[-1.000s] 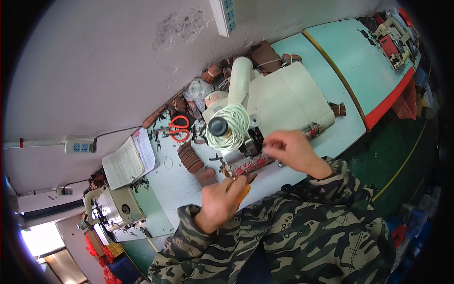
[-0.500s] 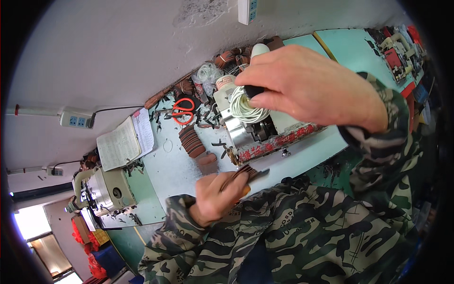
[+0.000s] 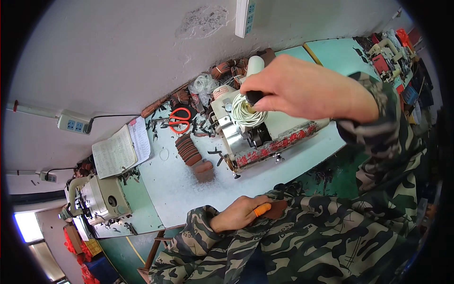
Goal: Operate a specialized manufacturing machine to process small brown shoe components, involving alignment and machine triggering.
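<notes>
My right hand reaches over a sewing-type machine with a red-marked front edge. Its thumb and fingers close round a black knob, and a coil of thin white bands hangs just below them. Close to my body, my left hand is closed on brown flat pieces; an orange cover wraps one of its fingers. How many pieces it holds is hidden. Left of the machine, a fanned row of brown, dark-edged pieces lies on the pale table.
Red-handled scissors lie among dark scraps behind the row. Open paper sheets rest farther left, near a second machine. Banded brown bundles and a clear bag of white bands sit against the wall.
My left hand has moved down and right, toward my body, with the brown pieces turned flatter. My right hand stays at the black knob. The view has shifted slightly.
</notes>
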`<move>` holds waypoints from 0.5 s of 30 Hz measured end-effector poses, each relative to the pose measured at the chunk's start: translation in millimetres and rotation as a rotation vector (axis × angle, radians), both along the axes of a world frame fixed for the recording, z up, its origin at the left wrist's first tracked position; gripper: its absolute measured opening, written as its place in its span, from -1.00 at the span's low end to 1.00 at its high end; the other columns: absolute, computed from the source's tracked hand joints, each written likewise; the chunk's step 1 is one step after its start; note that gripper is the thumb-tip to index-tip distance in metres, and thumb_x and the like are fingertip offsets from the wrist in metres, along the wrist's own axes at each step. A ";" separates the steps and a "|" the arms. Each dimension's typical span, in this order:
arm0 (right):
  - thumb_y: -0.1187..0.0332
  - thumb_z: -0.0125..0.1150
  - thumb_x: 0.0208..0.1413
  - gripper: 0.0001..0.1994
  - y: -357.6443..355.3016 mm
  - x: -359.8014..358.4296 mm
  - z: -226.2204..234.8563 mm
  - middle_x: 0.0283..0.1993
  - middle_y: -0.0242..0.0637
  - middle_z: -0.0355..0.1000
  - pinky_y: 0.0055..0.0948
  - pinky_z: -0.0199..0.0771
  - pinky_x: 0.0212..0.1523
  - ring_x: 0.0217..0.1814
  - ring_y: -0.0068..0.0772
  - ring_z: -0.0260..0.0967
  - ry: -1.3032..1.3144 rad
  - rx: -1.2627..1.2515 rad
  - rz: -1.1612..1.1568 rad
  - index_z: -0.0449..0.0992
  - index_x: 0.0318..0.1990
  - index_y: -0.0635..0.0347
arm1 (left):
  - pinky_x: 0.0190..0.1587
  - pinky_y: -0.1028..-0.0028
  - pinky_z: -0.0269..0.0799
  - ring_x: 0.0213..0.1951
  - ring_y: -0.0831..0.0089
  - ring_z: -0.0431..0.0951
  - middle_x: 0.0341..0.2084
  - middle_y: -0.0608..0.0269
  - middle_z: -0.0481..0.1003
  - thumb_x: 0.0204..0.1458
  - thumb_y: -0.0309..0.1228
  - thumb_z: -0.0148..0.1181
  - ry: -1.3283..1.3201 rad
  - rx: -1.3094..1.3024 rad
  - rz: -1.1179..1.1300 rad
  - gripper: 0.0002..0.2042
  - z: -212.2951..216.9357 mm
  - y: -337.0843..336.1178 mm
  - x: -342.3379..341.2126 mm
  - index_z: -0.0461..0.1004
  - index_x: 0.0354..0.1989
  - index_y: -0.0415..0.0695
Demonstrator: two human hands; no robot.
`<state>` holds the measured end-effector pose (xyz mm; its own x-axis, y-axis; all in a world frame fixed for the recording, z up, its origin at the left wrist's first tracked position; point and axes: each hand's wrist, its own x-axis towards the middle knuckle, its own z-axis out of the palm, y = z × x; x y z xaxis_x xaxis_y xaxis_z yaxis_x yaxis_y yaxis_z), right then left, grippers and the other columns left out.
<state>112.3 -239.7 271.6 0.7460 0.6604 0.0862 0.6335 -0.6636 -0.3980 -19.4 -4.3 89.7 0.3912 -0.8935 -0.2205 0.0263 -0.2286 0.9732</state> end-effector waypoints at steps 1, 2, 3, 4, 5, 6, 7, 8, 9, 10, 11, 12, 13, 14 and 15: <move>0.24 0.17 0.05 -0.72 -1.2 -1.8 4.8 -0.46 -0.03 0.44 -0.09 0.41 -0.21 -0.30 0.10 0.41 -0.005 0.001 -0.007 0.49 -0.45 0.34 | -0.55 0.51 0.32 -0.66 0.50 0.45 -0.52 0.08 0.49 0.24 -0.37 -0.04 -0.136 -0.121 0.021 -0.78 -4.7 -1.7 -1.4 0.40 -0.08 -0.24; 0.25 0.18 0.04 -0.72 1.6 0.3 5.5 -0.45 0.01 0.43 -0.09 0.40 -0.21 -0.29 0.12 0.41 0.063 0.005 -0.035 0.48 -0.44 0.37 | -0.55 0.51 0.32 -0.66 0.50 0.45 -0.52 0.08 0.49 0.24 -0.37 -0.04 -0.136 -0.111 0.027 -0.78 -3.8 -2.1 -0.4 0.40 -0.08 -0.24; 0.27 0.19 0.04 -0.72 3.7 2.1 4.7 -0.44 0.04 0.43 -0.08 0.38 -0.21 -0.28 0.14 0.40 0.131 0.008 -0.063 0.48 -0.44 0.40 | -0.55 0.53 0.33 -0.65 0.50 0.46 -0.51 0.08 0.50 0.24 -0.35 -0.04 -0.112 -0.094 0.013 -0.77 -1.6 -2.6 1.0 0.40 -0.09 -0.25; 0.24 0.21 0.03 -0.68 4.8 3.4 0.9 -0.45 0.05 0.43 -0.07 0.38 -0.22 -0.27 0.12 0.40 0.093 -0.016 -0.088 0.47 -0.46 0.42 | -0.55 0.55 0.34 -0.64 0.50 0.48 -0.50 0.07 0.52 0.25 -0.34 -0.05 -0.088 -0.076 -0.001 -0.76 1.5 -3.1 2.9 0.40 -0.10 -0.26; 0.19 0.24 0.02 -0.65 6.0 0.8 -6.2 -0.50 0.02 0.43 -0.07 0.39 -0.28 -0.32 0.11 0.41 0.020 -0.069 -0.156 0.47 -0.50 0.40 | -0.55 0.55 0.34 -0.64 0.50 0.48 -0.50 0.07 0.52 0.25 -0.34 -0.05 -0.085 -0.071 -0.007 -0.76 5.8 -4.1 7.3 0.40 -0.10 -0.26; 0.19 0.25 0.03 -0.65 6.7 -6.1 -18.0 -0.54 -0.01 0.41 -0.15 0.39 -0.36 -0.41 -0.01 0.42 -0.109 0.015 -0.218 0.47 -0.50 0.39 | -0.57 0.55 0.35 -0.62 0.47 0.51 -0.52 0.10 0.52 0.24 -0.34 -0.06 0.189 0.035 0.053 -0.76 12.3 -4.9 16.1 0.41 -0.12 -0.26; 0.20 0.26 0.03 -0.66 5.0 -14.7 -27.1 -0.59 -0.05 0.40 -0.23 0.39 -0.45 -0.50 -0.12 0.43 -0.240 0.098 -0.283 0.47 -0.50 0.37 | -0.59 0.54 0.36 -0.61 0.45 0.54 -0.54 0.13 0.52 0.23 -0.34 -0.07 0.459 0.143 0.112 -0.76 17.5 -6.6 26.1 0.43 -0.15 -0.27; 0.20 0.26 0.03 -0.66 2.4 -17.4 -35.4 -0.59 -0.05 0.40 -0.23 0.39 -0.45 -0.50 -0.12 0.43 -0.231 0.107 -0.284 0.47 -0.50 0.37 | -0.64 0.58 0.35 -0.66 0.48 0.52 -0.56 0.17 0.52 0.24 -0.33 -0.08 0.449 0.159 0.205 -0.75 18.0 -2.9 43.6 0.45 -0.18 -0.26; 0.23 0.25 0.05 -0.69 -3.2 -20.2 -43.3 -0.62 -0.10 0.38 -0.34 0.35 -0.50 -0.56 -0.28 0.38 -0.081 0.381 -0.380 0.48 -0.50 0.36 | -0.68 0.61 0.33 -0.70 0.51 0.50 -0.58 0.21 0.52 0.24 -0.32 -0.10 0.437 0.176 0.297 -0.74 17.7 0.1 66.2 0.46 -0.21 -0.25; 0.25 0.25 0.06 -0.71 -3.8 -23.3 -52.3 -0.65 -0.15 0.36 -0.45 0.31 -0.56 -0.63 -0.44 0.34 0.080 0.663 -0.451 0.48 -0.49 0.35 | -0.72 0.61 0.29 -0.75 0.52 0.46 -0.62 0.22 0.51 0.24 -0.31 -0.11 0.352 0.323 0.331 -0.73 17.7 6.7 85.6 0.47 -0.23 -0.25; 0.28 0.24 0.07 -0.74 -7.3 -26.4 -75.0 -0.65 -0.22 0.36 -0.51 0.28 -0.58 -0.64 -0.54 0.29 0.198 0.712 -0.499 0.49 -0.47 0.34 | -0.76 0.60 0.26 -0.79 0.53 0.43 -0.66 0.23 0.49 0.24 -0.30 -0.12 0.261 0.462 0.357 -0.71 17.7 9.4 103.4 0.49 -0.25 -0.24; 0.30 0.24 0.07 -0.77 -14.7 -27.9 -110.2 -0.65 -0.28 0.36 -0.57 0.25 -0.59 -0.64 -0.64 0.24 0.312 0.750 -0.559 0.50 -0.45 0.33 | -0.76 0.60 0.26 -0.79 0.53 0.43 -0.66 0.23 0.49 0.24 -0.30 -0.12 0.261 0.466 0.362 -0.71 12.4 6.0 118.2 0.49 -0.25 -0.24; 0.32 0.23 0.07 -0.79 -21.4 -37.0 -132.2 -0.63 -0.33 0.40 -0.55 0.29 -0.59 -0.65 -0.64 0.28 0.575 0.762 -0.570 0.51 -0.44 0.33 | -0.77 0.61 0.24 -0.80 0.54 0.42 -0.68 0.23 0.49 0.24 -0.29 -0.12 0.242 0.554 0.293 -0.71 12.9 -1.1 129.9 0.49 -0.26 -0.24; 0.33 0.22 0.07 -0.79 -26.0 -44.1 -148.9 -0.61 -0.32 0.43 -0.54 0.33 -0.58 -0.65 -0.63 0.33 0.698 0.665 -0.568 0.52 -0.41 0.34 | -0.79 0.61 0.22 -0.81 0.56 0.41 -0.70 0.24 0.48 0.23 -0.29 -0.11 0.223 0.645 0.227 -0.70 14.4 -6.4 138.2 0.50 -0.28 -0.25; 0.34 0.23 0.04 -0.80 -28.1 -49.1 -172.9 -0.58 -0.28 0.46 -0.52 0.37 -0.56 -0.64 -0.58 0.37 0.666 0.618 -0.535 0.53 -0.39 0.35 | -0.79 0.61 0.22 -0.81 0.56 0.41 -0.70 0.24 0.48 0.23 -0.29 -0.11 0.223 0.647 0.221 -0.70 13.0 -11.7 146.1 0.50 -0.28 -0.25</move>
<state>63.2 -267.8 98.6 0.9476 0.2120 -0.2390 -0.1532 -0.3548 -0.9223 126.7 -16.0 102.7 0.4314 -0.4621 -0.7748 0.3212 -0.7239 0.6106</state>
